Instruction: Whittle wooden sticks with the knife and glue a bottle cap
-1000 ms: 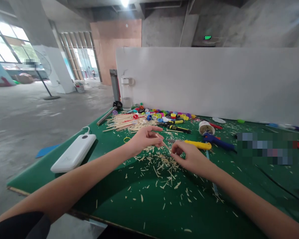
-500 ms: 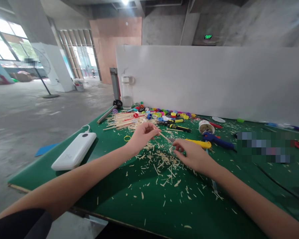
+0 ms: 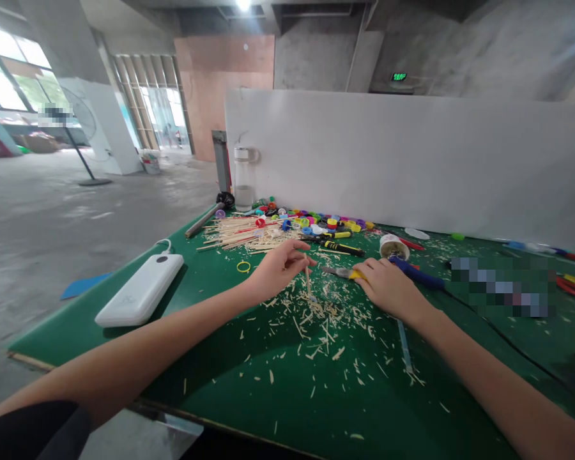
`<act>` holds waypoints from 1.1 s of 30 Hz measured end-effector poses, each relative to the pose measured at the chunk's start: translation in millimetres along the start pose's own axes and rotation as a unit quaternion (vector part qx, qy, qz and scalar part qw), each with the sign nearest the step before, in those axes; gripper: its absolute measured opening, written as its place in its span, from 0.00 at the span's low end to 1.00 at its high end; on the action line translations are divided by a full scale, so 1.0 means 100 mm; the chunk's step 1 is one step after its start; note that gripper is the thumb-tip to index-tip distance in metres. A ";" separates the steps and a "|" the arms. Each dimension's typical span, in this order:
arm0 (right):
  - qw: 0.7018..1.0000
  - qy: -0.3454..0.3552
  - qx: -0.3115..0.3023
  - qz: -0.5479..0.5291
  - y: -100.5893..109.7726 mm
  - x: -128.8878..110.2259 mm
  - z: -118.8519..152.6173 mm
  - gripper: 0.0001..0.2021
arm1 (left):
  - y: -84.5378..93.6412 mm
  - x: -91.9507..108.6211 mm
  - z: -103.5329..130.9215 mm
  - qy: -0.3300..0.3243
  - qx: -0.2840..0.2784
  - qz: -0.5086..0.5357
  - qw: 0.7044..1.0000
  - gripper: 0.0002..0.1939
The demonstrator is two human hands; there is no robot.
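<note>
Pinched in the fingers of my left hand (image 3: 280, 267) is a thin wooden stick (image 3: 308, 281), which points down toward the table. My right hand (image 3: 388, 284) is closed over the yellow handle of a utility knife (image 3: 342, 273); its grey blade end points left toward the stick, apart from it. Wood shavings (image 3: 323, 310) lie scattered on the green table (image 3: 211, 383) below both hands. Behind my left hand is a pile of wooden sticks (image 3: 239, 233).
Pliers with black and yellow handles (image 3: 340, 246) and colourful bottle caps (image 3: 311, 227) lie behind the hands. A white cup (image 3: 393, 247) and blue glue gun (image 3: 419, 273) are at right. A white power bank (image 3: 141, 291) sits at left, a clear bottle (image 3: 243, 179) at the back.
My right hand has moved off the stick and closed on the yellow knife's handle. In my left hand the stick has turned from slanting right to pointing down.
</note>
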State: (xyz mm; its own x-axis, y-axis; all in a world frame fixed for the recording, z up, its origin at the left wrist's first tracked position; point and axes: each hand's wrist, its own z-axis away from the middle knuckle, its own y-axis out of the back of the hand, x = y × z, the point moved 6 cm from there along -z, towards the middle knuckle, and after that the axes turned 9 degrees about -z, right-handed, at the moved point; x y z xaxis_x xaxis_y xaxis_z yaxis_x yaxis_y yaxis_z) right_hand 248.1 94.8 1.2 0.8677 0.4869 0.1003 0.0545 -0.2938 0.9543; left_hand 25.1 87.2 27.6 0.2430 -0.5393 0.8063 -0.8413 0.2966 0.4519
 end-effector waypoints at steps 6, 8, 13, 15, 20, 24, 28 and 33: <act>0.999 -0.017 0.034 0.015 0.05 -0.02 -0.02 0.19 | -0.04 0.01 0.01 -0.013 -0.009 -0.004 1.000 0.06; 0.998 -0.027 0.055 0.019 0.12 -0.06 -0.03 0.19 | -0.01 0.02 0.01 -0.024 0.010 -0.022 0.999 0.06; 0.996 -0.061 0.071 -0.012 0.20 -0.15 -0.02 0.18 | 0.08 0.04 0.01 -0.028 0.057 -0.084 0.994 0.09; 0.994 -0.074 0.072 -0.027 0.21 -0.16 -0.02 0.18 | 0.11 0.07 0.02 -0.028 0.072 -0.101 0.992 0.10; 0.987 -0.094 0.103 -0.078 0.28 -0.11 -0.01 0.18 | 0.16 0.14 0.05 -0.022 0.090 -0.147 0.985 0.11; 0.970 -0.127 0.127 -0.166 0.35 -0.04 0.00 0.17 | 0.19 0.21 0.05 -0.031 0.094 -0.160 0.982 0.10; 0.911 -0.220 0.069 -0.341 0.34 -0.03 0.08 0.19 | 0.21 0.28 0.03 -0.035 0.078 -0.201 0.976 0.09; 0.699 -0.374 0.002 -0.609 0.25 -0.12 0.44 0.23 | 0.21 0.28 0.06 -0.021 -0.025 -0.291 0.956 0.08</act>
State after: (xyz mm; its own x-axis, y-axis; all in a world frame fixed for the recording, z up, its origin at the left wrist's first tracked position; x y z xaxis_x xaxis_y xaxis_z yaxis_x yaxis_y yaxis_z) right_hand 261.1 45.2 11.8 0.1912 -0.1879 -0.9634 0.9786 -0.0391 0.2018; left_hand 11.4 73.4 57.6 0.6418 -0.6555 0.3979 -0.5460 -0.0263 0.8373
